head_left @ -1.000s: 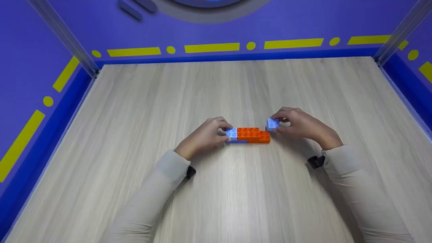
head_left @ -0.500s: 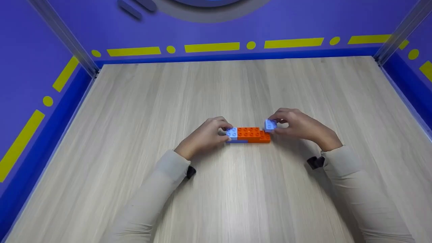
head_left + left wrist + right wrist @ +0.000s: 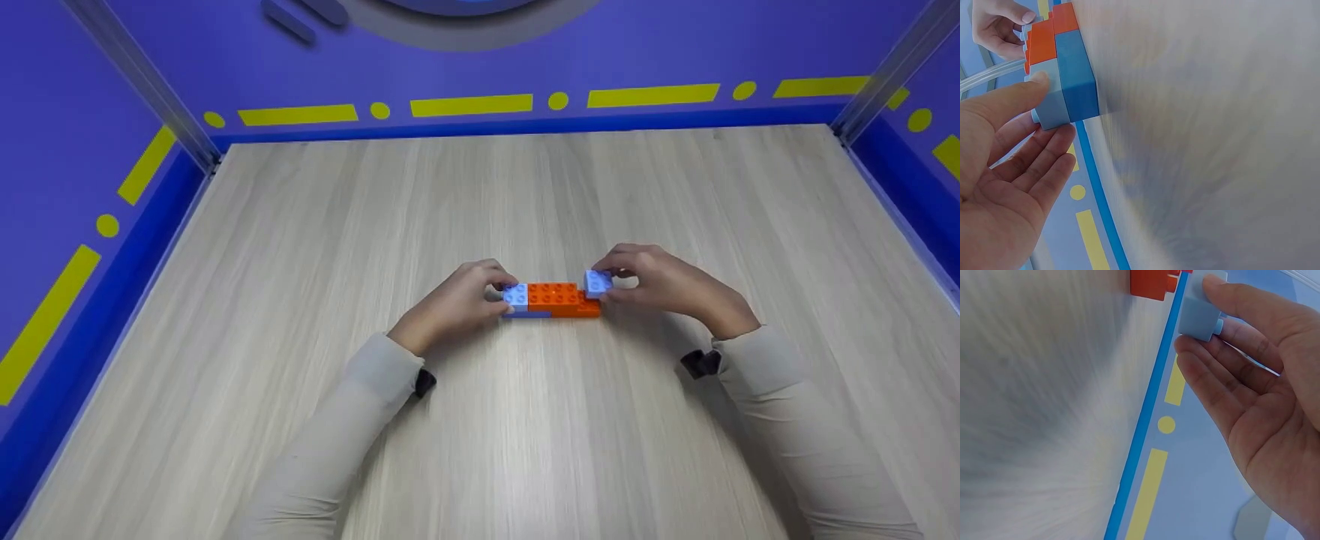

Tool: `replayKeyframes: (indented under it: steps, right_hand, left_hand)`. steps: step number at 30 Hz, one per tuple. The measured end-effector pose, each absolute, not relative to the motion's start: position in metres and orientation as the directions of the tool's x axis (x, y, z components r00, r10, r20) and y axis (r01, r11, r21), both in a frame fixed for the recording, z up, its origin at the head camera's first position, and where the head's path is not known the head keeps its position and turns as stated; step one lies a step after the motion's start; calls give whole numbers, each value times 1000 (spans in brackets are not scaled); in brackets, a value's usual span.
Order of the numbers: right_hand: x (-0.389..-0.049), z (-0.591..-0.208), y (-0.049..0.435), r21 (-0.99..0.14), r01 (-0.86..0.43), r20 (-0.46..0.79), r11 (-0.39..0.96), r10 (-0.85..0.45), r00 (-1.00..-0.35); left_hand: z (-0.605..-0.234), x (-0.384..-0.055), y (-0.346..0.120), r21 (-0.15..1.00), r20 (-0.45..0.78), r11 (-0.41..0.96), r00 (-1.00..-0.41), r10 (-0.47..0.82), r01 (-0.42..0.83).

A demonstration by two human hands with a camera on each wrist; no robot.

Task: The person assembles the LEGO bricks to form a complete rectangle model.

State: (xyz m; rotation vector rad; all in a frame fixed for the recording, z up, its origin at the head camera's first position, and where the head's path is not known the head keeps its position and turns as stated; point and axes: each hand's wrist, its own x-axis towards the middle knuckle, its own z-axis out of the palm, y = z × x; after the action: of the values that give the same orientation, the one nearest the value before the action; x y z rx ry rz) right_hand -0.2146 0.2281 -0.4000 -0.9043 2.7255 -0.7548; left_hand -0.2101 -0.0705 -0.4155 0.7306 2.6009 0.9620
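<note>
A two-layer row of toy building bricks stands on the table. On top are a light blue brick (image 3: 1051, 107) at the left end and an orange brick (image 3: 553, 294) beside it. Beneath them lie a darker blue brick (image 3: 1077, 73) and another orange brick (image 3: 1065, 18), whose right end sticks out with bare studs. My left hand (image 3: 461, 304) pinches the light blue end brick between thumb and fingers. Over the row's right end, my right hand (image 3: 652, 281) pinches a second light blue brick (image 3: 1201, 315). In the right wrist view a gap shows between that brick and the lower orange brick (image 3: 1148, 283).
The wood-grain table (image 3: 480, 450) spreads around the bricks. Blue-purple panels (image 3: 465, 82) with yellow markings enclose its back and sides. Each wrist wears a black strap (image 3: 702, 363).
My right hand has carried its light blue brick a little left and toward the body, from beside the row's right end to over it. The left hand and the row stay put.
</note>
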Motion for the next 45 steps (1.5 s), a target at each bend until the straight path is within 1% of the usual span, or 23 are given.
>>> replayKeyframes:
  steps: [14, 24, 32, 45]
  right_hand:
    - [-212, -401, 225, -523, -537, 14, 662, -623, -782]
    - [-209, -401, 221, -502, -525, -17, 687, -615, -789]
    - [-209, -403, 220, -513, -550, 3, 659, -639, -769]
    - [-208, -404, 219, -515, -561, 10, 648, -650, -759]
  left_hand:
    - [-415, -209, -71, 671, -86, 651, -835, 543, 355]
    - [-416, -208, -71, 670, -95, 656, -837, 539, 346]
    - [-416, -209, -70, 663, -104, 669, -842, 529, 338]
    - [-417, -209, -72, 662, -78, 656, -837, 541, 362]
